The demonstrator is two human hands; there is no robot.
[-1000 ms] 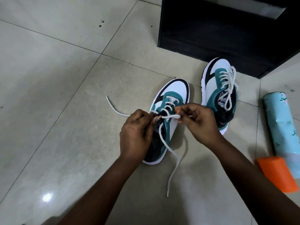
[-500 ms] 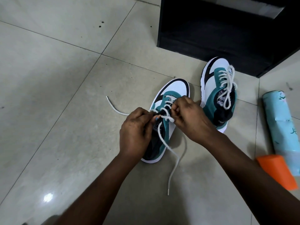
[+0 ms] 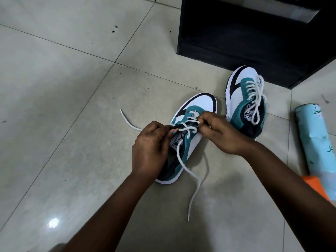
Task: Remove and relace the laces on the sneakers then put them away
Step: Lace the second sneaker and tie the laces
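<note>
Two sneakers: near sneaker (image 3: 190, 142) and laced sneaker (image 3: 243, 99) on the floor (image 3: 72, 88)
Left hand (image 3: 151, 148): pinching the tongue
Right hand (image 3: 220, 131): pinching the lace (image 3: 189, 170) at the eyelets

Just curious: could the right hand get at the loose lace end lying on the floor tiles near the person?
Probably yes: the white lace end lies on bare tile with nothing over it, but the right hand is busy pinching lace.

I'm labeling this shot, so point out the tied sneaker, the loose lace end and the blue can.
tied sneaker (image 3: 236, 99): head view, white side panel.
loose lace end (image 3: 189, 216): head view, tip.
blue can (image 3: 312, 135): head view, side wall.
</note>
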